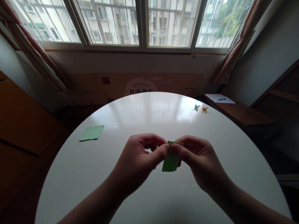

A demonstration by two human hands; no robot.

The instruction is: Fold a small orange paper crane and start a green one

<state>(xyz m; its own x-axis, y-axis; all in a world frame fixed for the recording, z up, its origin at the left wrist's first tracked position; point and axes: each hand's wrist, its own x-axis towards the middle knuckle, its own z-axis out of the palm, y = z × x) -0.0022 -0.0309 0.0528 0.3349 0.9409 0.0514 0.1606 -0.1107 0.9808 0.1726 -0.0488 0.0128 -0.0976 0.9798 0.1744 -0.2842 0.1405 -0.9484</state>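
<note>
A small folded piece of green paper [171, 162] is held up between my two hands over the white table. My left hand [147, 152] pinches its upper left edge between thumb and forefinger. On the other side, my right hand [193, 151] grips the upper part, its thumb lying on the front face and its fingers behind. Both thumb tips nearly meet near the top of the paper. The fingers behind the sheet are partly hidden.
A stack of light green paper sheets [92, 133] lies at the left of the round white table [116, 199]. Toward the far right edge stand small folded paper figures, one green [196, 107] and one orange [205, 109]. Beyond, a white sheet [217, 98] with a pen rests on a brown surface.
</note>
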